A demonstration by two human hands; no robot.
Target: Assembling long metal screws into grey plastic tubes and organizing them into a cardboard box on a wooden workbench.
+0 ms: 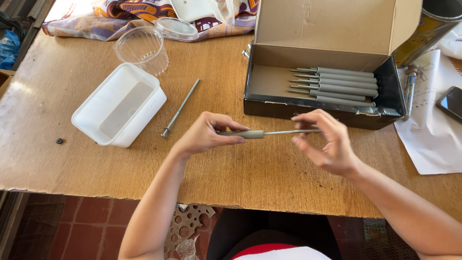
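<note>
On the wooden table [269,173], at its far right, stands an open cardboard box [269,79] with its lid flap raised; about six grey sleeved bolts [344,84] lie inside it in a neat stack, side by side, their thin metal ends pointing left. To the left sits a white rectangular plastic tub [120,103], which looks to hold nothing, and just behind it a clear plastic cup [143,48] lies tipped, with a clear round lid [176,28] beyond on patterned cloth [120,19]. A bare long bolt [180,108] rests on the table between tub and box, and a small black washer [58,141] lies near the left edge. Above the table's middle, in front of the box, the left hand [204,135] pinches the grey sleeve end of a sleeved bolt [267,133] between thumb and curled fingers. The right hand [325,142] is loosely open, fingers spread, its fingertips touching the thin metal rod end. This piece lies nearly level, its long axis running left to right, sleeve to the left and rod to the right.
</note>
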